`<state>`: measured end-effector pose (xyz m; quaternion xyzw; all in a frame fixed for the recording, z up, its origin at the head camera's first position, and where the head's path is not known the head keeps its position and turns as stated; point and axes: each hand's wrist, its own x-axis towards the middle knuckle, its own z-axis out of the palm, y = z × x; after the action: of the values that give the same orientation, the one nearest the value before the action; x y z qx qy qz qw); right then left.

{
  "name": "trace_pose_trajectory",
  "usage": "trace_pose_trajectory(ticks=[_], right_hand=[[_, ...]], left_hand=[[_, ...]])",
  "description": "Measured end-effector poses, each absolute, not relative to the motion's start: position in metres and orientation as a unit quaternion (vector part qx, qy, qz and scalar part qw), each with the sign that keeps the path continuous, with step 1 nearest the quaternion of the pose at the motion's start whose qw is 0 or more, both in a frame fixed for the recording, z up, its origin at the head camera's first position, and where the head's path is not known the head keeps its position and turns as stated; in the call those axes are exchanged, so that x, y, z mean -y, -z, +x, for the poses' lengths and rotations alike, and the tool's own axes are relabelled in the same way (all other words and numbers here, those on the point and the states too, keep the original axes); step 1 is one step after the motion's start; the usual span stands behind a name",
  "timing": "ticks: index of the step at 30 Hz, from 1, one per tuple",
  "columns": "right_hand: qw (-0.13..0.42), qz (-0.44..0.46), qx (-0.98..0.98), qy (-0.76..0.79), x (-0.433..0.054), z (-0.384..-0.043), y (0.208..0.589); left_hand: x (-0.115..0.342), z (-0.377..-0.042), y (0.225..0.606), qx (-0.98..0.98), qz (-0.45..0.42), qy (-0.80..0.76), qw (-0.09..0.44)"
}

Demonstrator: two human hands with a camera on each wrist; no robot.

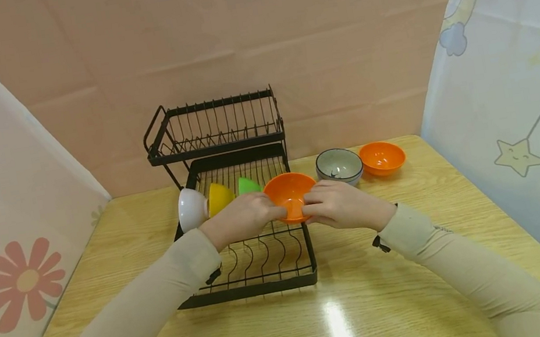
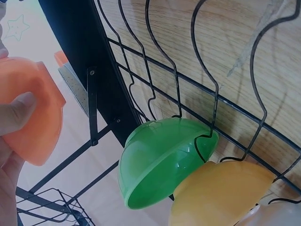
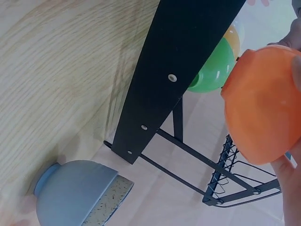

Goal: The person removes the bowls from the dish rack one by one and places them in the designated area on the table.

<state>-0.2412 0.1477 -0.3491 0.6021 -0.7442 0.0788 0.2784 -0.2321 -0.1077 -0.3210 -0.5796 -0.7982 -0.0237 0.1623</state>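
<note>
Orange bowl [image 1: 289, 192], up in both hands, and it's over the right edge of the black two-tier dish rack [image 1: 247, 292], mouth tipped toward the person! Left hand [image 1: 251, 215] has it at eight o'clock, right hand [image 1: 339, 204] at four, fingers closed in on its sides; whether the bowl touches the rack, I can't tell.

Swing toward ten, just beside it: green bowl [image 1: 248, 185], on its side in the lower tier [image 1: 310, 253]. Carry on along nine: yellow bowl [image 1: 219, 196], then white bowl [image 1: 191, 209], all stood on edge among the wires [image 2: 176, 84]. Up at eleven, the upper tier [image 1: 216, 149], lined with slim dividers.

Across between two and three, grey bowl [image 1: 338, 164], dark-rimmed, upright on the wood-grain surface [image 1: 402, 301]; beyond it, nearer three, second orange bowl [image 1: 382, 159], upright too, just beside the grey one. Glare [image 1: 343, 334] flashes towards six!

Out wide: red flower [image 1: 28, 281] around nine, smiling star [image 1: 519, 155] at three, peach backdrop [image 1: 248, 30] across twelve.
</note>
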Motion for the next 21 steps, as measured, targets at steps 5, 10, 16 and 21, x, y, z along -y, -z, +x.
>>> trace_pose_trajectory(ticks=[5,10,16,21], right_hand=[[0.300,0.603,0.734,-0.084,-0.149,-0.241,0.350],[0.309,0.603,0.731,-0.083,-0.149,-0.242,0.350],[0.313,0.601,0.731,-0.081,-0.149,-0.242,0.350],[0.314,0.600,0.730,-0.086,-0.150,-0.242,0.351]], left_hand=[[0.107,-0.233,0.321,0.796,-0.582,0.024,0.165],[0.107,-0.233,0.317,0.804,-0.577,0.035,0.140],[0.108,-0.232,0.304,0.855,-0.507,0.101,0.050],[0.113,-0.236,0.296,0.880,-0.405,0.242,0.049]])
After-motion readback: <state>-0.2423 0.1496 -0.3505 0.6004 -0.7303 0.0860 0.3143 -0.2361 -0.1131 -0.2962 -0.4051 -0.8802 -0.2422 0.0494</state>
